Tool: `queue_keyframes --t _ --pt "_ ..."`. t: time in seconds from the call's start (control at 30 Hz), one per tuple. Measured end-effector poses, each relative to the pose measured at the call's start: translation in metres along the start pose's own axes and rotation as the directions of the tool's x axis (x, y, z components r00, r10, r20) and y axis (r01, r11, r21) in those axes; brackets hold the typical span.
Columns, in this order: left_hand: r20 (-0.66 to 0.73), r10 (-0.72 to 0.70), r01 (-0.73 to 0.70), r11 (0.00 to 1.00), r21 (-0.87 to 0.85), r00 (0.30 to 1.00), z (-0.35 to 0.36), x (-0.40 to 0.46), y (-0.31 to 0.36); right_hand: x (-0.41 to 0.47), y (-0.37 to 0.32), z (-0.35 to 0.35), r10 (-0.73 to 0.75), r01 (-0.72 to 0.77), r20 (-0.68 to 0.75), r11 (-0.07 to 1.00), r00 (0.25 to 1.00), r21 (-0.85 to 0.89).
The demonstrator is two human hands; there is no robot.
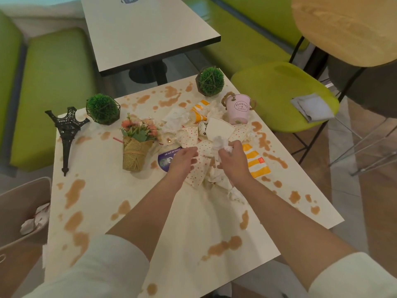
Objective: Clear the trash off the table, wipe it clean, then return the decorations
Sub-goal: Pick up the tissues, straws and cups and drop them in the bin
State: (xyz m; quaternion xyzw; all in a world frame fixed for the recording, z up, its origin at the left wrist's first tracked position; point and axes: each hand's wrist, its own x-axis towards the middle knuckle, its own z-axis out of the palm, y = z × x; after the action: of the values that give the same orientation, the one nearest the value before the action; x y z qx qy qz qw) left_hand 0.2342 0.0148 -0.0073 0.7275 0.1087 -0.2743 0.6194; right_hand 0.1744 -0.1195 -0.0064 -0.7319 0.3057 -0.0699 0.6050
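A: Where is the trash?

B: Heaped mid-way across the white square worktop (171, 211), which is blotched with brown spills: polka-dot paper cups (189, 136), orange-striped paper cups (198, 112), a flattened orange-striped carton (256, 163) and crumpled white napkins (217, 179).

A: And the hands?

B: Both are in the heap. The right hand (233, 160) has its grip curled round a crumpled white tissue wad (221, 143). The left hand (182, 159) reaches onto a dotted cup, fingers loosely bent; I cannot tell whether its grip holds anything.

A: The decorations?

B: Round the heap: a black metal tower model (67, 134) tilted at the left edge, two green moss balls in wire frames (103, 108), a burlap-wrapped flower bouquet (137, 145), and a pink tin bucket (239, 109) far right.

A: Anything else?

B: A beige bin (25, 201) at the left holds paper; a folded grey cloth (311, 106) lies on a green chair (279, 87).
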Motion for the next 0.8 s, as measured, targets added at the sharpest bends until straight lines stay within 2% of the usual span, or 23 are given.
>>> queue_keyframes --t 0.07,0.13,0.17,0.27,0.4,0.47,0.57,0.63,0.7,0.8 --pt "-0.134 0.149 -0.104 0.949 0.296 0.980 -0.005 0.011 -0.016 -0.002 0.002 0.000 0.038 -0.041 0.035 0.995 0.999 0.089" --pt "-0.168 0.261 -0.102 0.773 0.626 0.951 -0.008 0.017 -0.030 -0.004 0.005 0.001 0.052 -0.056 0.045 0.994 0.998 0.094" --pt "-0.173 0.267 -0.058 0.679 0.731 0.948 -0.007 0.016 -0.035 -0.004 0.007 0.001 0.055 -0.058 0.049 0.995 0.997 0.075" --pt "-0.198 0.230 0.053 0.518 0.854 0.953 -0.002 0.011 -0.043 -0.004 0.014 0.003 0.074 -0.071 0.087 0.997 0.993 -0.035" --pt "-0.211 0.342 0.044 0.438 0.898 0.916 0.002 0.012 -0.055 -0.005 0.021 0.001 0.046 -0.036 0.076 0.991 0.996 -0.132" --pt "-0.213 0.372 0.036 0.428 0.903 0.904 0.002 0.011 -0.057 -0.003 0.025 0.000 0.022 -0.011 0.060 0.983 0.998 -0.181" --pt "-0.235 0.365 0.036 0.478 0.878 0.901 0.000 0.007 -0.057 -0.004 0.027 -0.001 0.020 -0.019 0.007 0.983 1.000 -0.181" --pt "-0.236 0.319 0.022 0.553 0.833 0.918 -0.001 0.006 -0.055 -0.006 0.025 -0.002 0.038 -0.041 -0.042 0.996 0.998 -0.080" --pt "-0.221 0.289 -0.009 0.626 0.780 0.931 -0.004 0.003 -0.056 -0.011 0.017 0.000 0.059 -0.058 -0.014 0.996 0.998 0.066" --pt "-0.202 0.267 -0.048 0.705 0.708 0.942 -0.011 -0.003 -0.057 -0.019 0.008 0.008 0.109 -0.113 0.048 0.987 0.993 0.112"
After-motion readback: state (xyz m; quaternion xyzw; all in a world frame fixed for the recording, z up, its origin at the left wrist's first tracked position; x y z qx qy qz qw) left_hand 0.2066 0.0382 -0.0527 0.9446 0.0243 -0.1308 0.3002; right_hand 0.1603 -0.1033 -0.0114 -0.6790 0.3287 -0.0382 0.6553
